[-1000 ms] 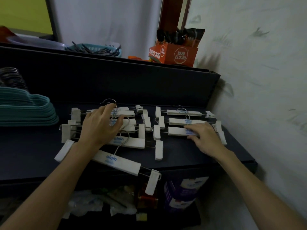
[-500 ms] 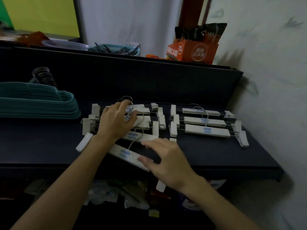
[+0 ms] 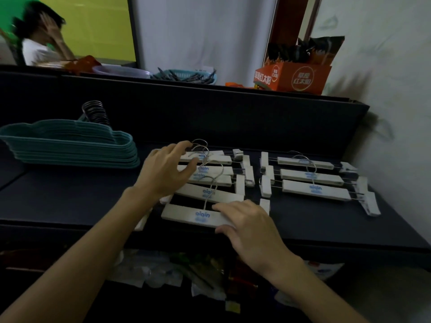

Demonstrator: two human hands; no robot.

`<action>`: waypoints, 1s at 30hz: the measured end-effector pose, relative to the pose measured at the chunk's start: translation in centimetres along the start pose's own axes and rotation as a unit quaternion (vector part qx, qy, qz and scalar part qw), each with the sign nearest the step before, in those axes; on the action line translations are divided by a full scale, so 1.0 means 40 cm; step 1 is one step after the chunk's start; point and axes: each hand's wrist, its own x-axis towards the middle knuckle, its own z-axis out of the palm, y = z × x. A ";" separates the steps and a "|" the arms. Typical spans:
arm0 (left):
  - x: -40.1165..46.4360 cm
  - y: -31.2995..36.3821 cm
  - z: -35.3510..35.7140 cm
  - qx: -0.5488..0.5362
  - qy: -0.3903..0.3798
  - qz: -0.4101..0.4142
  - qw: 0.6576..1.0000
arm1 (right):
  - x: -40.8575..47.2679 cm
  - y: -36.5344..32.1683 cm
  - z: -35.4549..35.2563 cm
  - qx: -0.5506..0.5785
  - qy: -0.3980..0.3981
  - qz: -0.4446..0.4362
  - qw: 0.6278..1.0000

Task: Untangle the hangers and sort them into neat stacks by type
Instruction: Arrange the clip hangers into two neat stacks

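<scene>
- the dark table [image 3: 70, 197] spans the view, with a raised dark back panel [image 3: 210, 113] behind it and a pale wall [image 3: 384, 113] at the right.
- a stack of teal hangers [image 3: 70, 145] lies at the far left of the table, its metal hooks [image 3: 95, 111] bunched at the back.
- the left group of white clip hangers [image 3: 217, 180] lies mid-table, several bars overlapping, hooks pointing away.
- the right group of white clip hangers [image 3: 312, 178] lies just beside it, three bars in a row, apart from both hands.
- an orange carton [image 3: 293, 76] and a teal basket [image 3: 186, 75] sit on the ledge behind the panel.
- the left hand [image 3: 165, 173] rests on the left group, fingers spread and lightly bent, fingertips near the far hooks.
- the right hand [image 3: 249, 224] holds the nearest white hanger [image 3: 193, 215] at its right end, fingers on top, thumb at the near edge.
- a person [image 3: 39, 43] sits blurred at far upper left.
</scene>
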 end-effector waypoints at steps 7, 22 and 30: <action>0.014 -0.063 -0.036 -0.020 -0.038 -0.026 0.999 | -0.028 0.035 -0.063 -0.033 0.071 0.014 0.997; 0.012 0.046 0.075 -0.045 -0.083 0.117 0.989 | -0.213 0.288 -0.260 -0.067 0.113 0.205 0.970; -0.027 0.138 0.107 -0.021 -0.103 0.123 0.987 | -0.210 0.401 -0.278 0.010 0.057 0.234 0.971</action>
